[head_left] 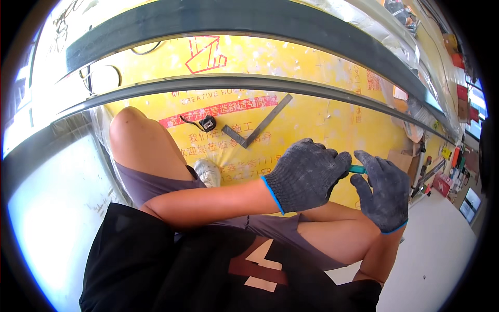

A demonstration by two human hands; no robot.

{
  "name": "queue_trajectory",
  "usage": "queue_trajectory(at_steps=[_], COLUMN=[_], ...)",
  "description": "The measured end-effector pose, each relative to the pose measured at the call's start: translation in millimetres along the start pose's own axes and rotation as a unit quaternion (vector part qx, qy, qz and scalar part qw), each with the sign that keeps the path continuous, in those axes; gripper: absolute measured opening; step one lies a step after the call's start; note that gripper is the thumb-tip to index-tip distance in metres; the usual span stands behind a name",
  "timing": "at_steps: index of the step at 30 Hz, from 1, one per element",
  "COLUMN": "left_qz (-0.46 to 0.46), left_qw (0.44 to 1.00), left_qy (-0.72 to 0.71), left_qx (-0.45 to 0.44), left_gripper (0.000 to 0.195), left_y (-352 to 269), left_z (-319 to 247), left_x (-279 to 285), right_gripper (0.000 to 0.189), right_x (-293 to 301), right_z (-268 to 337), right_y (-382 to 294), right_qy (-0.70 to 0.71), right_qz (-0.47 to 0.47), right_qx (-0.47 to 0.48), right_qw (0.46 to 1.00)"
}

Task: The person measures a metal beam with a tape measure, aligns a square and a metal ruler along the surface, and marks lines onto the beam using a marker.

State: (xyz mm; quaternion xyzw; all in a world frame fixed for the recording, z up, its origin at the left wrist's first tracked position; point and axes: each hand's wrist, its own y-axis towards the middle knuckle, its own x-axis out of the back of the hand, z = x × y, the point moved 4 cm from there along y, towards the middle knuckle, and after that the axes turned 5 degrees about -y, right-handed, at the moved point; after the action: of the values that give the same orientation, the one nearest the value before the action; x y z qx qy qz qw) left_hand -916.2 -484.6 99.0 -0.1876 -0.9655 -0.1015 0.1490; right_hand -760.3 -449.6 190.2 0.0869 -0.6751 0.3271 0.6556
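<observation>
A small green piece, perhaps a tool handle (357,169), spans the gap between my two gloved hands. My left hand (306,177), in a dark grey knit glove with a blue cuff edge, grips its left end. The fingers of my right hand (384,191), gloved alike, meet its right end; most of the piece is hidden by the gloves. On the yellow printed floor sheet (312,117) beyond my hands lies a metal try square (267,121). Left of that sits a black tape measure (208,123) with a dark strap.
A slim dark metal profile (241,82) crosses in front of me, with a wider dark beam (234,17) beyond. Pale boards flank me, left (50,218) and right (429,238). A cardboard box (399,162), a red box (443,184) and assorted tools stand at the right.
</observation>
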Motion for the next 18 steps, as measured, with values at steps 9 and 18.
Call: queue_trajectory(at_steps=[9, 18], left_qz=[-0.02, -0.298], left_qw=[0.993, 0.931], left_qy=[0.104, -0.069], left_qx=[0.047, 0.201], left_gripper=[0.046, 0.038], left_y=[16.3, -34.6], left_z=[11.9, 119.4], left_x=[-20.6, -54.8], right_gripper=[0.046, 0.014], right_x=[-28.6, -18.7], right_z=[-18.8, -60.5], right_y=[67.4, 124.0], right_qy=[0.034, -0.072], right_qz=[0.107, -0.071], right_qx=[0.104, 0.195], right_qw=[0.988, 0.975])
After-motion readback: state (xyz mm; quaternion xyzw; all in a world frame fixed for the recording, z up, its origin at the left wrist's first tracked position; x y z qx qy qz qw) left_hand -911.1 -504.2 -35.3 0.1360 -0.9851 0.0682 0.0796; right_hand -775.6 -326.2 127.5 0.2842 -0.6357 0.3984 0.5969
